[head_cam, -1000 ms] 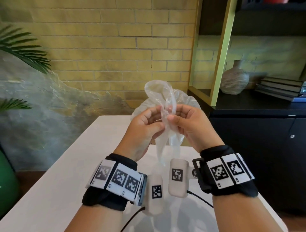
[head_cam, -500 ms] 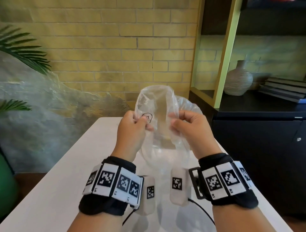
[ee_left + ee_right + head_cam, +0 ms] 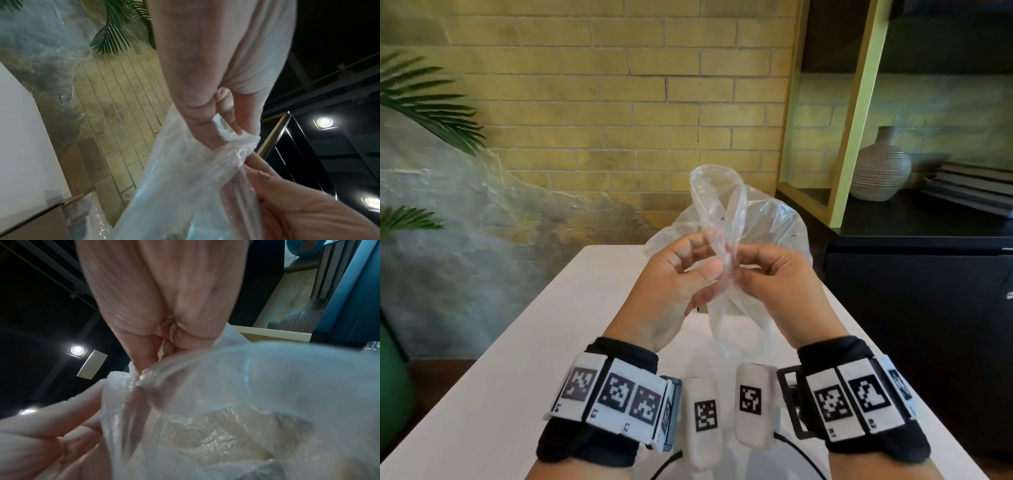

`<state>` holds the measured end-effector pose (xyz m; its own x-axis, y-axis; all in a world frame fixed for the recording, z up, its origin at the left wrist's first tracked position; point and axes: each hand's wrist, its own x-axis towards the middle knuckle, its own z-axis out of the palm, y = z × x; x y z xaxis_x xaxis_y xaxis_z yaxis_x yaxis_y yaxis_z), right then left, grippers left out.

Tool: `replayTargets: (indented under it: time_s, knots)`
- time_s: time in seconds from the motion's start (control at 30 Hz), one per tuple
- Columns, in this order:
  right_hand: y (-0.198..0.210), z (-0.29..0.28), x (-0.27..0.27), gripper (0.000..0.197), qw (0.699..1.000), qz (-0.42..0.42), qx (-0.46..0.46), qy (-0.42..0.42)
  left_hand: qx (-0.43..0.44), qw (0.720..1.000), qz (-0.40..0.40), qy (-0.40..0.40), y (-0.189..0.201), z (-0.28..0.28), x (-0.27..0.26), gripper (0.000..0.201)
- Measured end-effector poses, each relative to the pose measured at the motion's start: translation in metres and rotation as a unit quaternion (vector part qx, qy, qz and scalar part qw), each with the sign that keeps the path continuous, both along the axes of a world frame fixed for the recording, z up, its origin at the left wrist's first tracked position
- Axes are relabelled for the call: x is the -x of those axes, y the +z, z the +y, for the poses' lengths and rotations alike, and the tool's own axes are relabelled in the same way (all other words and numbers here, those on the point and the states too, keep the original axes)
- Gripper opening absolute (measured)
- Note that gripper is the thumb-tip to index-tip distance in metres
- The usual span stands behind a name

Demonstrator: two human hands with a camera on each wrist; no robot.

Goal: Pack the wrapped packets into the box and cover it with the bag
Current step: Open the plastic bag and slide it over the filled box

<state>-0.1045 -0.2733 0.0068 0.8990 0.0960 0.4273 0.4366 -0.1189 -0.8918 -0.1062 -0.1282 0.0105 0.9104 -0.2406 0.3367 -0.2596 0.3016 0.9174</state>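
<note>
The clear bag [image 3: 722, 212] is pinched between the left hand [image 3: 674, 284] and right hand [image 3: 774, 284], held close together, hanging lengthwise top-to-bottom, equally near both, with the box hidden behind.

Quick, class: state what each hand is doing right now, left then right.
Left hand: pinching the clear plastic bag.
Right hand: pinching the same bag.
</note>
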Motion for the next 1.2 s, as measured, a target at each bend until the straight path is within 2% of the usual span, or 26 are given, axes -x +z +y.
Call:
replayTargets:
  time_s: [0.1,0.27,0.37,0.43,0.5,0.63,0.77,0.9,1.0,1.1,1.13,1.2]
  knots:
    - [-0.001,0.001,-0.001,0.028,1.0,-0.007,0.006,-0.005,-0.018,1.0,-0.008,0.023,-0.001,-0.001,0.0,0.021]
    - [0.001,0.002,-0.001,0.027,1.0,-0.016,-0.005,-0.022,-0.029,0.998,0.009,0.058,-0.003,-0.003,-0.004,0.019]
    - [0.002,-0.009,-0.005,0.027,0.996,-0.025,-0.043,-0.077,-0.026,0.992,0.008,0.121,-0.002,0.001,-0.009,0.031]
    - [0.0,-0.021,-0.01,0.025,0.987,-0.031,-0.069,-0.142,-0.037,0.983,0.005,0.177,0.0,0.009,-0.012,0.043]
    - [-0.001,-0.036,-0.013,0.021,0.975,-0.028,-0.083,-0.206,-0.079,0.962,-0.005,0.262,0.001,0.019,-0.015,0.04]
    - [-0.003,-0.061,-0.015,0.02,0.954,-0.03,-0.074,-0.288,-0.183,0.871,-0.062,0.452,0.005,0.042,-0.021,0.028]
    - [-0.001,-0.073,-0.014,0.029,0.954,-0.011,-0.115,-0.277,-0.212,0.813,-0.086,0.535,0.003,0.061,-0.034,0.031]
    - [-0.005,-0.081,-0.016,0.029,0.947,-0.039,-0.022,-0.318,-0.278,0.763,-0.118,0.571,0.008,0.065,-0.043,0.018]
    - [-0.007,-0.086,-0.02,0.026,0.933,-0.051,0.035,-0.355,-0.321,0.739,-0.139,0.576,0.017,0.067,-0.046,0.017]
    - [-0.006,-0.087,-0.023,0.023,0.923,-0.052,0.044,-0.379,-0.36,0.726,-0.137,0.57,0.023,0.071,-0.05,0.01]
    - [-0.006,-0.086,-0.023,0.023,0.921,-0.054,0.042,-0.383,-0.37,0.729,-0.12,0.564,0.024,0.073,-0.052,0.009]
    - [-0.007,-0.085,-0.025,0.021,0.921,-0.054,0.033,-0.384,-0.383,0.755,-0.052,0.53,0.027,0.078,-0.054,0.011]
